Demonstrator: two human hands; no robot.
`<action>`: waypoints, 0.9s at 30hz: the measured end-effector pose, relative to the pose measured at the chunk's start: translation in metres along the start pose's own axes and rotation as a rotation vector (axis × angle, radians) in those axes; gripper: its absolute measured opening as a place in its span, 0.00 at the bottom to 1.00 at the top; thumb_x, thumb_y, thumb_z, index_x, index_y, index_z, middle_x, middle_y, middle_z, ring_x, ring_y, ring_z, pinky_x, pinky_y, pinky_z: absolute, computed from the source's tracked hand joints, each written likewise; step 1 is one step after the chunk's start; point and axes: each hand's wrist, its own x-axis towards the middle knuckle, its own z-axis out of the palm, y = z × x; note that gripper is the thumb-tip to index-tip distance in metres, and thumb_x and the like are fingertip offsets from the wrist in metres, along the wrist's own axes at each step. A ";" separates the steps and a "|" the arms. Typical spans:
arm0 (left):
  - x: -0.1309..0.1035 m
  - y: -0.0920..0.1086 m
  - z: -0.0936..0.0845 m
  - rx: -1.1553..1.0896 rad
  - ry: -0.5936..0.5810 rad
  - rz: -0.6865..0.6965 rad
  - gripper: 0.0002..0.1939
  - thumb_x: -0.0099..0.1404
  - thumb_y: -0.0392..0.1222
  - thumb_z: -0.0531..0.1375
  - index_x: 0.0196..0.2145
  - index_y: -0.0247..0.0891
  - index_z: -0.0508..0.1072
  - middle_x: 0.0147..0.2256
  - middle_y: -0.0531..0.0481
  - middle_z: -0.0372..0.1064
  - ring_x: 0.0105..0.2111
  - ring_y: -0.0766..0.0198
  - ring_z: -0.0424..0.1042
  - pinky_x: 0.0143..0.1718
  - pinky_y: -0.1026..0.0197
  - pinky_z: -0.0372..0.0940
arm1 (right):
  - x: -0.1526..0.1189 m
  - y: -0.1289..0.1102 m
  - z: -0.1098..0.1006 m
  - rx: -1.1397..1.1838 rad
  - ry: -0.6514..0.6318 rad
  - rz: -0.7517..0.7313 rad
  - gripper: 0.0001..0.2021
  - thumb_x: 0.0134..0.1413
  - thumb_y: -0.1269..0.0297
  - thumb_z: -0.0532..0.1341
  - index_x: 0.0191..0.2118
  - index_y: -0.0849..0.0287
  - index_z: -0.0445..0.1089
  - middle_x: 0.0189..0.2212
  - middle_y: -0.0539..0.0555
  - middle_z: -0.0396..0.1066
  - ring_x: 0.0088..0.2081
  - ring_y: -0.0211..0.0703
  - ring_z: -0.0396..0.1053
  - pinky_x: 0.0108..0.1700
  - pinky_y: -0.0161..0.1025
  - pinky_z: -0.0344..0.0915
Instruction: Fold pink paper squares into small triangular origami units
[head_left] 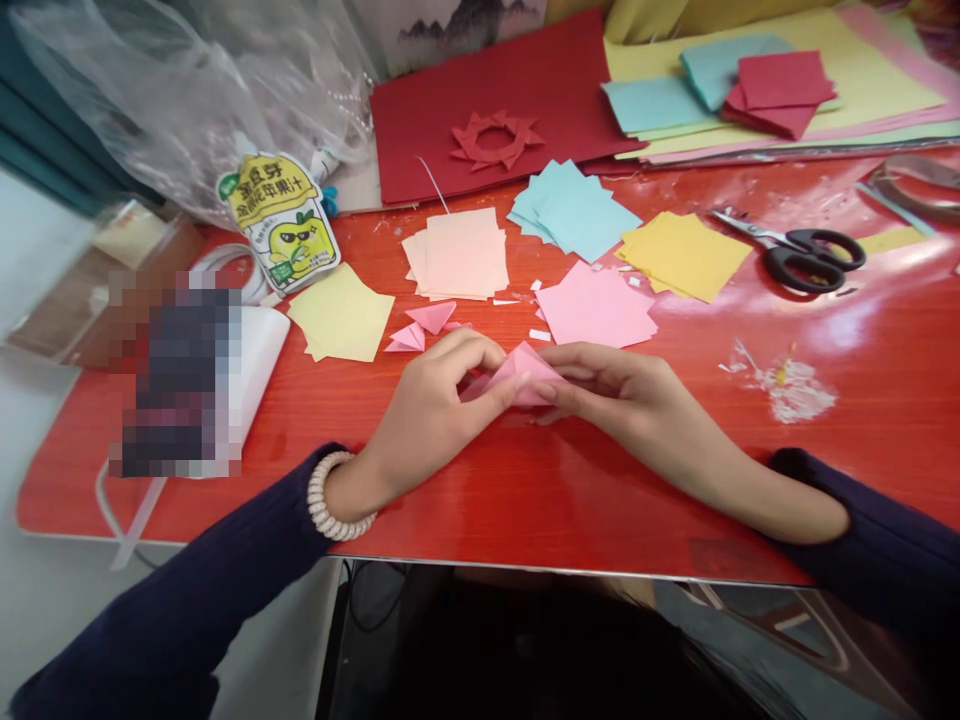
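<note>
At the glossy red counter (450,500) we hold a small folded piece of pink paper (525,378) between our two bare hands, near the front edge. Our left hand (442,400), with a beaded cream bracelet (328,505) at the wrist, has its grip closed on the left side of the pink piece, thumb in front; our right hand (622,385) has its grip clamped on the right side of that same piece. Just beyond our left fingers lie small folded pink paper pieces (429,322). Beyond our hands we see a stack of square pink sheets (596,308), with a pale peach stack (459,255), a light blue stack (576,212) and a golden yellow stack (686,255) around it. A pale yellow stack (343,315) sits to the left, and black-handled scissors (806,258) lie to the right. Farther back, a spiky red paper ring (495,140) rests on large dark red sheets (570,70).
</note>
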 end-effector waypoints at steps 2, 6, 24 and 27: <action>0.000 -0.001 0.001 -0.039 0.047 -0.038 0.07 0.61 0.44 0.58 0.33 0.38 0.67 0.35 0.51 0.66 0.36 0.67 0.66 0.36 0.64 0.62 | 0.000 0.000 0.000 -0.035 -0.004 -0.009 0.11 0.54 0.62 0.59 0.43 0.57 0.69 0.40 0.52 0.72 0.38 0.40 0.71 0.40 0.38 0.71; 0.000 -0.001 0.002 -0.153 0.024 -0.100 0.10 0.62 0.46 0.58 0.38 0.39 0.68 0.37 0.52 0.68 0.37 0.68 0.67 0.37 0.66 0.63 | -0.001 0.000 -0.001 -0.062 -0.028 -0.030 0.10 0.56 0.61 0.57 0.42 0.56 0.69 0.40 0.52 0.72 0.38 0.40 0.71 0.40 0.38 0.70; -0.001 0.003 0.003 -0.165 0.032 -0.074 0.08 0.62 0.45 0.58 0.33 0.38 0.70 0.32 0.54 0.70 0.31 0.70 0.67 0.32 0.67 0.62 | 0.000 0.000 0.000 -0.032 -0.059 -0.004 0.07 0.55 0.61 0.58 0.37 0.57 0.66 0.38 0.52 0.73 0.39 0.40 0.71 0.41 0.38 0.68; -0.002 0.004 0.003 -0.205 0.023 -0.098 0.08 0.62 0.46 0.58 0.33 0.38 0.71 0.32 0.54 0.71 0.32 0.69 0.69 0.34 0.66 0.63 | -0.001 0.000 -0.001 -0.058 -0.062 0.001 0.07 0.54 0.59 0.59 0.36 0.56 0.67 0.37 0.51 0.72 0.38 0.39 0.71 0.41 0.37 0.68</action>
